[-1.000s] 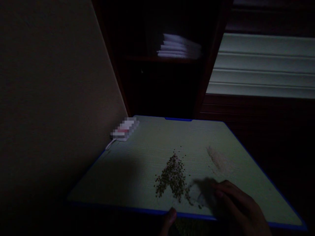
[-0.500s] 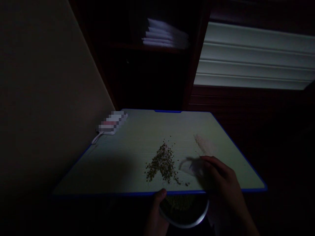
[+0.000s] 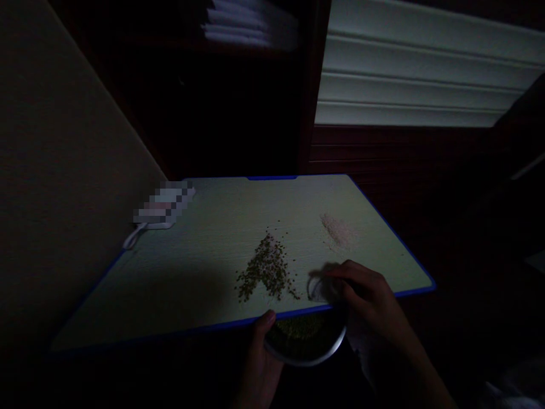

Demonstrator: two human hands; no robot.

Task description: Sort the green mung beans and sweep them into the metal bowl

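My left hand [image 3: 260, 353] grips the rim of a round metal bowl [image 3: 305, 343] just below the board's front edge, and dark green grains lie inside the bowl. My right hand [image 3: 361, 295] hovers over the front right of a pale green cutting board [image 3: 204, 227] with a blue edge. Its fingers curl around a small translucent object [image 3: 318, 289], whose exact kind is hard to tell in the dim light. A loose heap of green-brown grains [image 3: 266, 267] lies just left of that hand. Farther back sits a patch of pale powder [image 3: 336, 230].
A white pixelated device [image 3: 162, 204] with a white cable [image 3: 133, 238] sits at the board's back left corner. A beige wall [image 3: 72, 170] rises along the left. Folded white cloths [image 3: 247, 28] lie on a dark shelf behind, beside white panelling [image 3: 409, 68].
My view has shifted, moving the board lower left in frame. The bowl has come into view below the board's edge in my left hand, and my right hand has drawn back from the powder.
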